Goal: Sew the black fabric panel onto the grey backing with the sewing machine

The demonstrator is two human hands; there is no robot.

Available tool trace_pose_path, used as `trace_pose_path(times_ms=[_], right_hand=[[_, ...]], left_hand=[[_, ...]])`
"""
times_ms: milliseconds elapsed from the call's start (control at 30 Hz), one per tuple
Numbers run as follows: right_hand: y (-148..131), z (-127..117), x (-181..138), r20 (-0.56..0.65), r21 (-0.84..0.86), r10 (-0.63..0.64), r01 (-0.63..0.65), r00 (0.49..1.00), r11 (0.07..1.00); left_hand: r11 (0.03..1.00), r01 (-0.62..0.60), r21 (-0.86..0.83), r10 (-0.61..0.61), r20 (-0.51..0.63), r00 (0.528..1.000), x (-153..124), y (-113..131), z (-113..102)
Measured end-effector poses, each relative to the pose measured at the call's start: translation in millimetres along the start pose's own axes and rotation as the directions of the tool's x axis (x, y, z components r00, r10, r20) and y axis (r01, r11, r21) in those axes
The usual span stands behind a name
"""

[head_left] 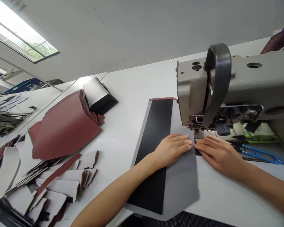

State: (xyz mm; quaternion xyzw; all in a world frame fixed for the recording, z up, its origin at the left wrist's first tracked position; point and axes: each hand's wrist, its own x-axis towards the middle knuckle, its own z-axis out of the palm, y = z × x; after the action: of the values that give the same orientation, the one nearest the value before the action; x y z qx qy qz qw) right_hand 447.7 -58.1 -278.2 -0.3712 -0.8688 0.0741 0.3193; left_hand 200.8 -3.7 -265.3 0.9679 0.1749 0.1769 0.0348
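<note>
A long grey mesh panel (182,183) with a black strip (153,148) down its left half lies on the white table, its far end under the head of a grey sewing machine (229,85). My left hand (171,148) rests flat on the mesh, fingers stretched toward the presser foot (198,128). My right hand (217,153) lies flat at the panel's right edge, fingertips almost meeting the left hand's just in front of the needle area.
A folded stack of dark red material (63,126) and black-and-white pieces (98,94) lie at the left. Several cut white and red pieces (52,186) are heaped at the near left. Blue thread snips (260,154) and green snips (257,138) lie right of the needle.
</note>
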Motion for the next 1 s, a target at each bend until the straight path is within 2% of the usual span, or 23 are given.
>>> trace_pose_path(times_ms=[133, 200, 333, 467, 667, 800, 900, 1000], right_hand=[[1, 0, 1, -0.017, -0.026, -0.005, 0.005, 1.0, 1.0], [1, 0, 0, -0.021, -0.042, -0.004, 0.003, 1.0, 0.999], [2, 0, -1, -0.003, -0.031, 0.019, -0.019, 1.0, 0.999], [2, 0, 0, 0.024, -0.002, 0.058, -0.058, 0.998, 0.998], [-1, -2, 3, -0.007, 0.004, -0.022, 0.022, 1.0, 1.0], [-6, -1, 4, 0.056, -0.086, -0.079, 0.083, 0.995, 0.993], [-8, 3, 5, 0.11, -0.198, -0.045, 0.066, 0.993, 0.978], [-7, 5, 6, 0.117, -0.267, 0.015, 0.017, 0.993, 0.964]], left_hand=[[0.981, -0.018, -0.194, 0.037, 0.094, 0.995, 6, -14, -1], [0.972, -0.06, -0.226, 0.077, 0.069, 0.995, 11, -22, -5], [0.998, -0.056, -0.038, 0.056, -0.001, 0.998, 15, -30, -12], [0.997, -0.027, 0.067, 0.022, 0.077, 0.997, 7, -21, -13], [0.998, -0.031, 0.052, 0.028, 0.064, 0.998, 0, -8, -8], [1.0, -0.002, 0.028, 0.0, 0.078, 0.997, 5, -12, -4], [0.999, -0.024, -0.027, 0.026, 0.051, 0.998, 6, -16, -2], [0.996, 0.044, -0.074, -0.041, 0.035, 0.999, 5, -18, 0]])
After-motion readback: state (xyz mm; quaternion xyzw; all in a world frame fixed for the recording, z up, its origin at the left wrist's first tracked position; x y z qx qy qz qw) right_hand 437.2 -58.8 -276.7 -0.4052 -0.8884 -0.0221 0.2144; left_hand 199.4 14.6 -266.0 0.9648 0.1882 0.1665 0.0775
